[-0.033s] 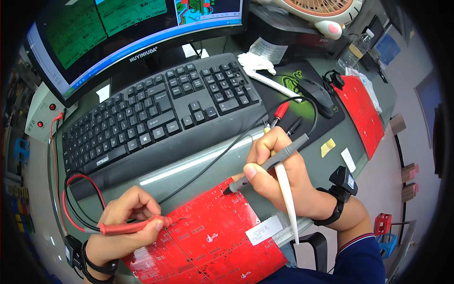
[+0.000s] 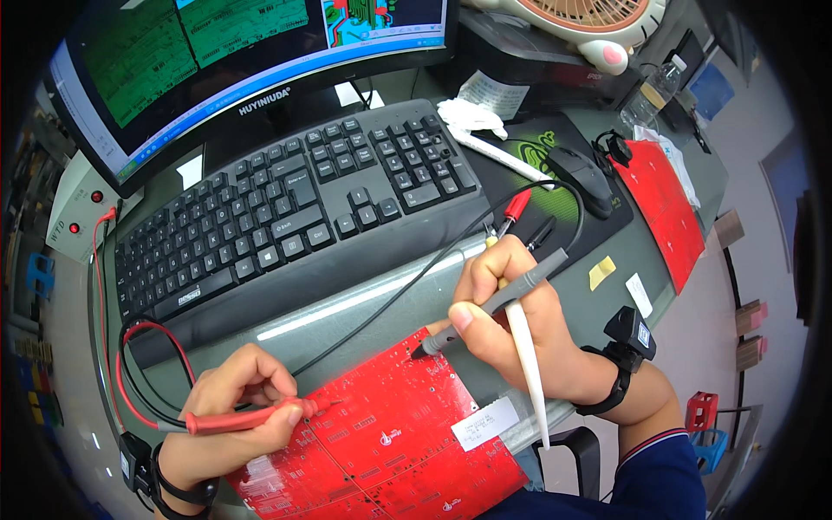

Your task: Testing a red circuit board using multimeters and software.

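Observation:
A red printed circuit board [image 2: 381, 416] lies tilted at the table's near edge, with a white paper label [image 2: 485, 425] on its right side. My left hand [image 2: 243, 403] is closed round a red test probe [image 2: 230, 421], its tip over the board's upper left part. In my right hand [image 2: 520, 321] is a grey-black test probe [image 2: 535, 276], its tip at the board's top edge. A white tapered stick [image 2: 527, 364] is also held among the right fingers, pointing down toward me. Whether either tip touches the board I cannot tell.
Beyond the hands stands a black keyboard [image 2: 295, 199] below a monitor [image 2: 173, 95]. A mouse [image 2: 579, 178] sits on a mouse pad [image 2: 555, 225] to the right. Farther right lies another red board [image 2: 660, 212]. A white box [image 2: 82, 208] with red sockets is at left; cables cross the table.

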Tool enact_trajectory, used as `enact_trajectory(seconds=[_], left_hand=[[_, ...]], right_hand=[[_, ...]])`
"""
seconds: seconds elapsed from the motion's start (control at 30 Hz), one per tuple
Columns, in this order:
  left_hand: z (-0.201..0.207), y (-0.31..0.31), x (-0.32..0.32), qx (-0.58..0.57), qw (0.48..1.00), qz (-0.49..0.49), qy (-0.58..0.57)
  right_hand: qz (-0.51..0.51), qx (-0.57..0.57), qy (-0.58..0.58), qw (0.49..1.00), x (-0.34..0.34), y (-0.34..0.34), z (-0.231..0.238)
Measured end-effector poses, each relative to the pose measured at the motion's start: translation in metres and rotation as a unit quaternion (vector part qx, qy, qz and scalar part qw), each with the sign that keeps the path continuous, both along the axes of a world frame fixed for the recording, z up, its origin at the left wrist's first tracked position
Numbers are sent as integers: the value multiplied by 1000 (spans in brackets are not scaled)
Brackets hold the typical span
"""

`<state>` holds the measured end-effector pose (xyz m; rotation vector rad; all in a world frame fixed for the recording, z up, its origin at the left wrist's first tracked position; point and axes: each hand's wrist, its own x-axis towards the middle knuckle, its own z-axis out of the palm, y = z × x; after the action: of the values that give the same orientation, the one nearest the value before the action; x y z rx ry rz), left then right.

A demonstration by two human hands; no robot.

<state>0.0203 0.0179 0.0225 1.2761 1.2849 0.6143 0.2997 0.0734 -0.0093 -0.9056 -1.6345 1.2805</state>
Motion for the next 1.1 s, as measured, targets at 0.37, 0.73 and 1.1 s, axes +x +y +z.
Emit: enact_trajectory(seconds=[0.37, 0.73, 1.1], left_hand=[[4, 2, 0, 42, 998, -31, 41], [-3, 0, 1, 58, 997, -8, 45], [-1, 0, 3, 28, 999, 11, 32]], right_hand=[[-11, -13, 26, 1000, -2, -2, -3], [-1, 26, -4, 1000, 1, 2, -5], [-7, 19, -5, 1000, -1, 3, -4]])
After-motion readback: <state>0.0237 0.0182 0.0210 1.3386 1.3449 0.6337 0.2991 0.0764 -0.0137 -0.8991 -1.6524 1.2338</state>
